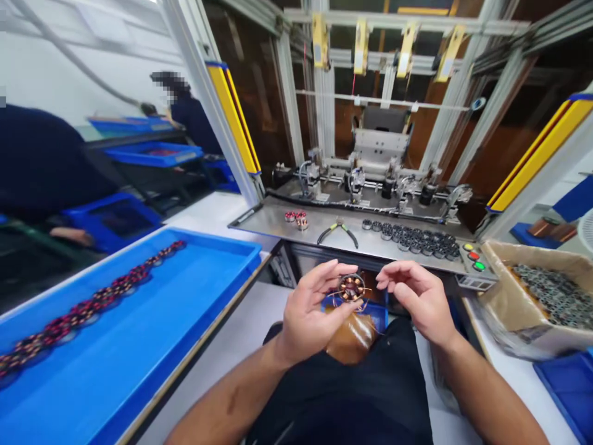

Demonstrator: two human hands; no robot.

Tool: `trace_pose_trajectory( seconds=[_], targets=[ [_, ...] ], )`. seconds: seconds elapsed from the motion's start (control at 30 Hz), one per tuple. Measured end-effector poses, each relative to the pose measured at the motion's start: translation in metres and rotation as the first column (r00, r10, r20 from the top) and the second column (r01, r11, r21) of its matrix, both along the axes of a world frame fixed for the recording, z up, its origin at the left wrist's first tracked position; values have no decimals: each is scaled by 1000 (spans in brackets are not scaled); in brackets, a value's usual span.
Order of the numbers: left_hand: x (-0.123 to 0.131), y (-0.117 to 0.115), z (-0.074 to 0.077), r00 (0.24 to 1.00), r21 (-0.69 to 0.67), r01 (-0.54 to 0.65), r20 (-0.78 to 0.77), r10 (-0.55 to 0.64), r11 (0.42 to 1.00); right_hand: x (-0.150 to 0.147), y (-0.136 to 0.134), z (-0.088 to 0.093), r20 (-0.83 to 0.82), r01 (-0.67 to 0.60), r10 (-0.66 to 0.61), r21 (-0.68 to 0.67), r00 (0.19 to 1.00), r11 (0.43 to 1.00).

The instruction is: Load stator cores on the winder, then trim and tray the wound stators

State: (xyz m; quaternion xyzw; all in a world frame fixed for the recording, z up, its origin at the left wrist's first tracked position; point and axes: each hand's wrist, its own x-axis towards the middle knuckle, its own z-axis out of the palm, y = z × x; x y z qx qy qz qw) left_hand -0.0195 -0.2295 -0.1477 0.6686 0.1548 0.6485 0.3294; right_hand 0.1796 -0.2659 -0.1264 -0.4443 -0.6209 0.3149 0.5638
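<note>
Between the thumb and fingers of my left hand (312, 312) is a copper-wound motor stator (351, 288), its round face turned up toward me and loose wire ends sticking out at its sides. My right hand (419, 298) hovers just to the right of it, fingers curled and apart, touching nothing that I can see. Below the stator, a brown plastic bag (352, 339) lies over a blue bin (380, 315) near my lap. Green-and-black pliers (338, 231) rest with handles spread on the metal bench (273, 227) ahead.
Red and copper wound stators (295, 217) sit left of the pliers; several black cores (417, 240) stand right. A blue tray (139, 346) holds a row of wound stators. A carton (503, 253) of metal parts stands right, near coloured buttons (473, 256). Other people sit at left.
</note>
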Motion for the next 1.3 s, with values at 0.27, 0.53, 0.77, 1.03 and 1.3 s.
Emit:
trace_pose_trajectory(
  seconds=[0.27, 0.53, 0.77, 1.03, 1.3],
  targets=[
    [-11, -5, -31, 994, 17, 55, -91, -54, 998, -24, -5, -11, -264, -347, 266, -331, 927, 877],
    [-17, -4, -39, 977, -37, 172, -124, -176, 984, -22, 11, -1, -307, -356, 243, -393, 920, 848],
    [-25, -5, -35, 955, -168, 290, -15, -296, 942, -1, -1, -35, -601, -642, 408, -240, 687, 728],
    [-18, -1, -42, 971, -47, 213, -102, -217, 976, -42, -16, -41, -606, -400, 131, -334, 785, 854],
    [-23, 3, -38, 973, -106, 215, -59, -221, 971, -42, -16, -65, -724, -661, 253, -356, 642, 660]
  ],
)
